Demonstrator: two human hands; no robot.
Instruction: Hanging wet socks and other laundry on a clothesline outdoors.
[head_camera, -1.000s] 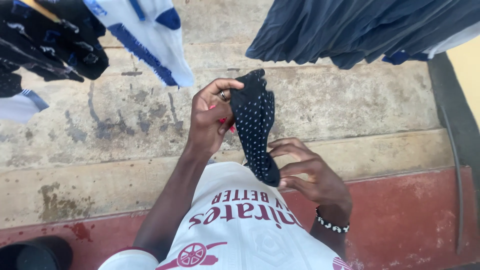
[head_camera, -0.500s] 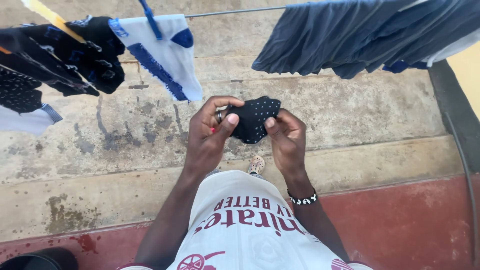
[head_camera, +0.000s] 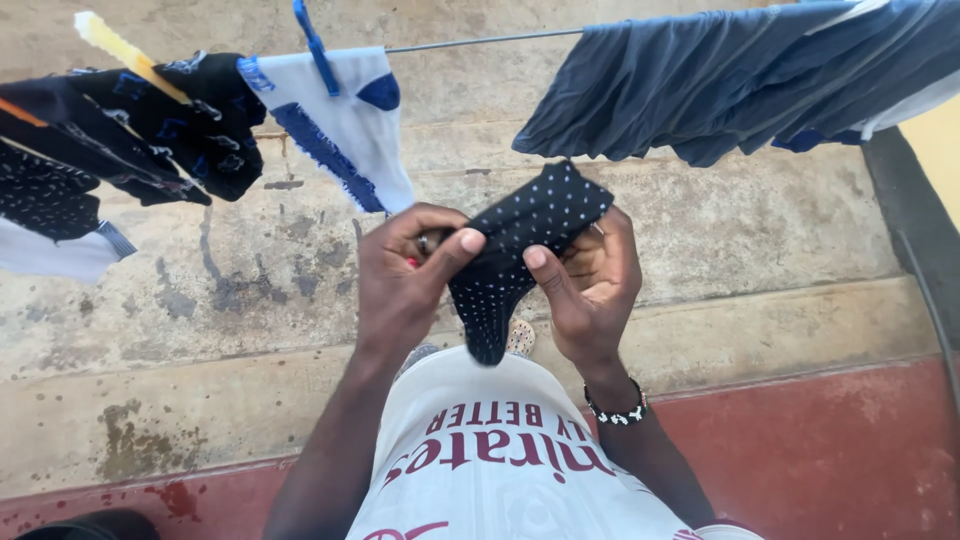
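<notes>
Small red thing (head_camera: 411, 262) tucked behind left hand (head_camera: 400, 285) fingers, kind not to tell. Ring there mostly covered by thumb. Part of dotted black sock (head_camera: 520, 240) hidden inside right hand (head_camera: 590, 290). Foot (head_camera: 518, 336) below mostly covered by sock and shirt (head_camera: 500, 470). Dark blue cloth (head_camera: 720, 75) cut by top and right edges; black garments (head_camera: 110, 120) cut at left edge.

Stained concrete steps (head_camera: 250, 300), red floor (head_camera: 830, 450)

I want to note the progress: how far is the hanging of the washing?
Done: a white-and-blue cloth, black patterned pieces and dark blue garments hang on the line. In hand: both hands, left and right, hold a dotted black sock. Left: pegging it.
</notes>
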